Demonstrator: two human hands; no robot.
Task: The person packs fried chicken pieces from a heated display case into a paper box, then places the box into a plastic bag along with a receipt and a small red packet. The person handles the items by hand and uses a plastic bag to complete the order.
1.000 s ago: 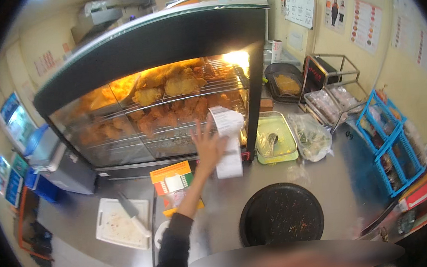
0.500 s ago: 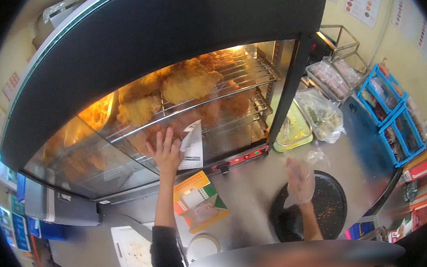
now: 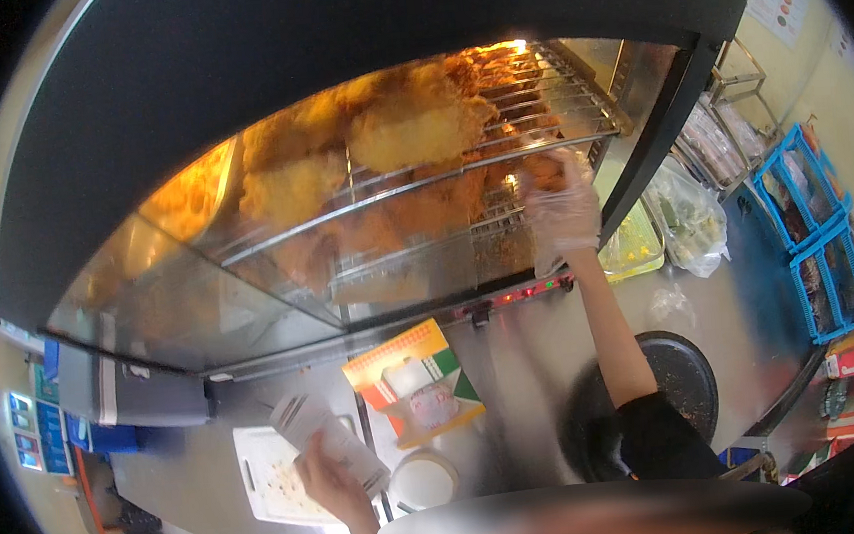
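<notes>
My left hand (image 3: 330, 487) pinches a paper slip (image 3: 325, 438) over the white cutting board (image 3: 272, 485). My gloved right hand (image 3: 561, 206) reaches to the right end of the warming cabinet (image 3: 328, 34); whether it grips anything, I cannot tell. Fried pieces (image 3: 411, 133) lie on the wire rack (image 3: 580, 104). I judge this a reach-in; the next move calls for keeping clear of the rack.

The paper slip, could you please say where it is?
In the head view, the paper slip is at lower left, in the left hand, overlapping the white cutting board, left of the orange-and-green packet.
</notes>
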